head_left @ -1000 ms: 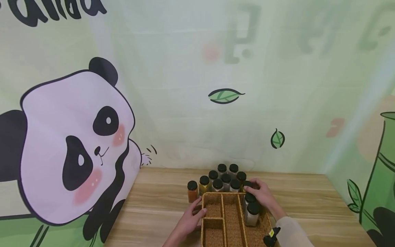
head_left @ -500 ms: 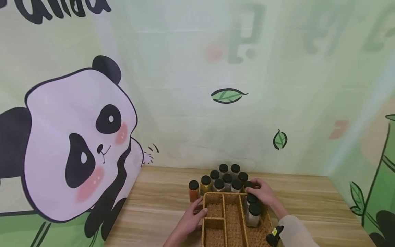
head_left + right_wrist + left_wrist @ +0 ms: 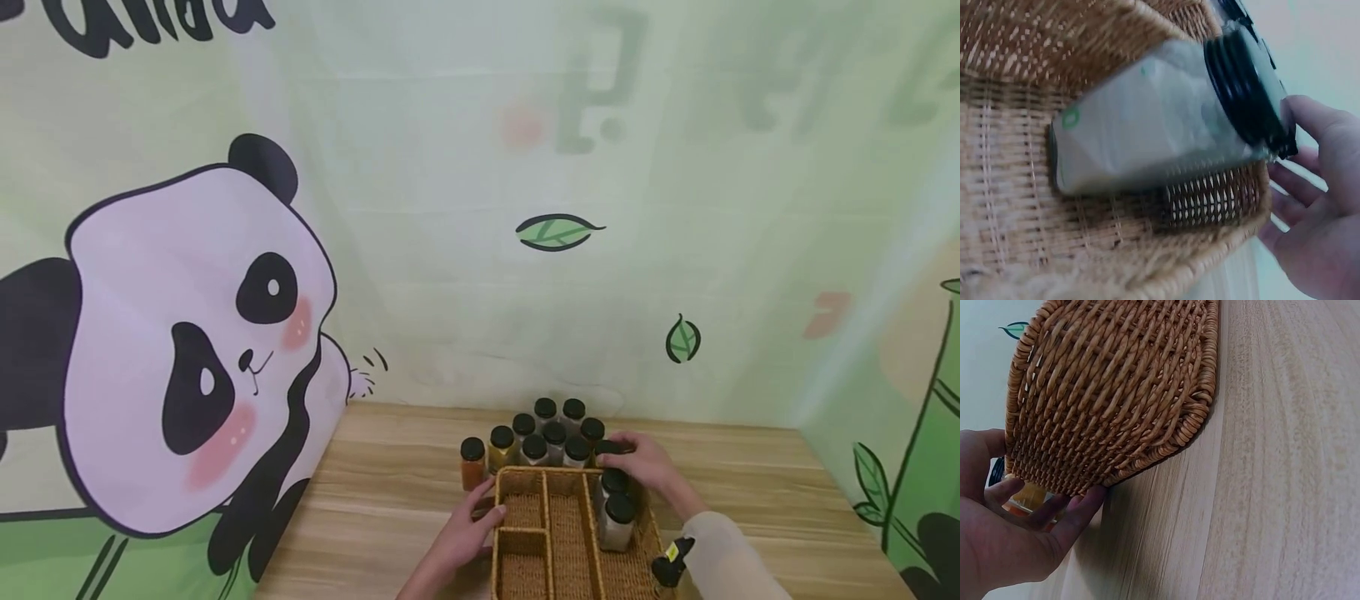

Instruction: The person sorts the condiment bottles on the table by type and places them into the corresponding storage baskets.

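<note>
A divided wicker basket [image 3: 547, 533] lies on the table before me. My left hand [image 3: 461, 537] grips its far left corner, with the thumb over the rim and the fingers [image 3: 1079, 515] under the outer wall. Two glass jars with black lids, the nearer jar [image 3: 617, 523] holding pale contents, stand in the basket's right compartment. Just past the far right corner, my right hand [image 3: 647, 467] holds a black-lidded jar [image 3: 611, 448] by its lid, thumb in front and fingers behind. In the right wrist view a basket jar [image 3: 1141, 119] largely hides that grip.
Several black-lidded spice jars [image 3: 553, 435] stand grouped beyond the basket, close to the wall hanging. An orange-filled jar [image 3: 472, 467] is at the group's left end. Wooden tabletop [image 3: 390, 483] shows on both sides. A printed panda backdrop [image 3: 450, 292] rises behind.
The head view has shifted slightly, moving the scene a little to the right. Both hands keep their places at the basket and the jar; the right forearm has turned slightly.
</note>
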The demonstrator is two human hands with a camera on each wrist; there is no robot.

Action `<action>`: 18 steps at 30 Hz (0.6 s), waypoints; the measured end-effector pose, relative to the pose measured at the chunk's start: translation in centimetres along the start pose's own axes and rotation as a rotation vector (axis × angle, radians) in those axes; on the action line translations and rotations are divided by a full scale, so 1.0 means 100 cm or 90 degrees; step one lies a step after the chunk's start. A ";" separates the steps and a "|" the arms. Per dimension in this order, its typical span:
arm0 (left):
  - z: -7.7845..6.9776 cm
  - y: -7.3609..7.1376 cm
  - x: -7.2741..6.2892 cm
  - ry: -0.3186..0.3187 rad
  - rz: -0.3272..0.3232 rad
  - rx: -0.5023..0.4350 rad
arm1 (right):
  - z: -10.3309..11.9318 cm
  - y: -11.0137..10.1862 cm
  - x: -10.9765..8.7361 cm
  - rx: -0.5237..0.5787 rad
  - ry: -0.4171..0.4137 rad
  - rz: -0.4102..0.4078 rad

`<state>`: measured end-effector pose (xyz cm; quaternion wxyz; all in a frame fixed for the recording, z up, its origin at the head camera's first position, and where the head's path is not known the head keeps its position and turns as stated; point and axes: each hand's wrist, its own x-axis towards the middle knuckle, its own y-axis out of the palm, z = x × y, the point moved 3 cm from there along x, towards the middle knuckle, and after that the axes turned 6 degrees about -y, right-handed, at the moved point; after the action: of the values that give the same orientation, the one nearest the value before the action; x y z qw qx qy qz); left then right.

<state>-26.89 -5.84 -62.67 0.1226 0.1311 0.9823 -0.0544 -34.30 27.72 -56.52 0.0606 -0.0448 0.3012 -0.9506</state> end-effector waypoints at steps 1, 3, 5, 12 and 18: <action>0.000 0.000 0.000 0.002 0.000 -0.002 | 0.000 -0.002 0.000 -0.015 -0.014 -0.006; 0.001 0.000 0.000 0.004 0.001 -0.003 | -0.001 -0.005 0.000 -0.029 -0.038 -0.015; 0.002 0.000 0.000 0.002 0.004 -0.005 | -0.005 -0.008 -0.002 -0.031 -0.047 -0.029; -0.001 0.002 -0.002 -0.004 0.006 -0.003 | -0.015 -0.025 -0.008 -0.066 -0.043 -0.084; -0.001 -0.001 -0.002 -0.007 0.003 0.005 | -0.010 -0.049 -0.013 -0.088 -0.048 -0.115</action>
<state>-26.73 -5.97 -62.48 0.1275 0.1332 0.9811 -0.0584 -33.62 32.50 -54.57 -0.0168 -0.1117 0.3583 -0.9267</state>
